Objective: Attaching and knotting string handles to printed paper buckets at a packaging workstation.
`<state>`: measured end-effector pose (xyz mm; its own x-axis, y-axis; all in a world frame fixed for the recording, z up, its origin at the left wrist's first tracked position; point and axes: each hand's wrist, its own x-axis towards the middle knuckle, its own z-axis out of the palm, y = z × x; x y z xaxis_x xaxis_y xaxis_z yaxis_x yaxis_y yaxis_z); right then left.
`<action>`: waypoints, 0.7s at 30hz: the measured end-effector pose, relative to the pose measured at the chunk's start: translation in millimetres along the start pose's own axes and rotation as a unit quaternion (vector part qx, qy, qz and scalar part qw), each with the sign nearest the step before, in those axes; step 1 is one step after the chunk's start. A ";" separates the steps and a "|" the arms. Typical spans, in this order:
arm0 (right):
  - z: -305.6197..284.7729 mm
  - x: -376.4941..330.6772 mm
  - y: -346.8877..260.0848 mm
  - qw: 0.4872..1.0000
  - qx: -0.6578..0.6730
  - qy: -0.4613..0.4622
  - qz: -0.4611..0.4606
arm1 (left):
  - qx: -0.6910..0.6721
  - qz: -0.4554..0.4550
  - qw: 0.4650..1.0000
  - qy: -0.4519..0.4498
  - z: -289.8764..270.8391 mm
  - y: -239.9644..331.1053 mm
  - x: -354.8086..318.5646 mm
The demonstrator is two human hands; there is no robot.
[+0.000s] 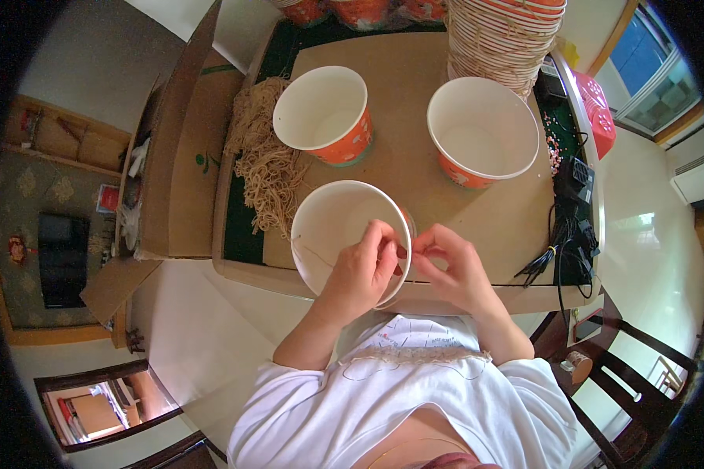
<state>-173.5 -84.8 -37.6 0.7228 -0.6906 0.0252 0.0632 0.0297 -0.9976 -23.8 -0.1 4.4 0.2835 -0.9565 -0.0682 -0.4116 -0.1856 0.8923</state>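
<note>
- The near cup (318, 223) is seen by the front edge of the table (246, 275), close to the white shirt (438, 395).
- The left hand (361, 266) is held over the cup's mouth, by the right side of its rim. Its fingers are bent in; how tight, and on what, cannot be told.
- The right hand (454, 268) is held just outside that rim. Its thumb and fingers are brought close; whether anything is pinched cannot be told.
- A thin string (314, 251) is seen inside the near cup.
- Farther back, the left cup (348, 144) is set beside the string pile (266, 168), and the right cup (485, 129) near the cup stack (501, 51).
</note>
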 end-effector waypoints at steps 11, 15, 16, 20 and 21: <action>-10.8 -7.7 -12.7 0.989 0.145 0.007 -0.004 | 0.053 0.041 0.997 -0.027 -2.3 -0.2 -7.6; -14.7 -31.9 -60.7 0.925 0.340 -0.167 0.017 | 0.258 0.052 0.962 -0.068 -1.6 0.2 -17.0; -12.7 -36.4 -71.7 0.919 0.341 -0.199 -0.005 | 0.257 0.052 0.962 -0.071 -0.5 -0.3 -17.9; -5.7 -26.2 -88.3 0.850 0.323 -0.373 -0.185 | 0.221 0.092 0.971 0.008 0.4 5.8 -18.2; -3.1 -25.1 -91.1 0.833 0.332 -0.391 -0.208 | 0.221 0.091 0.971 0.005 -0.3 7.6 -18.2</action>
<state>-199.5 -72.4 52.5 0.7536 -0.0674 0.6539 0.5997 0.4778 -0.6419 -31.8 16.0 12.6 0.1774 -0.9810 0.0790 -0.7871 -0.0933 0.6097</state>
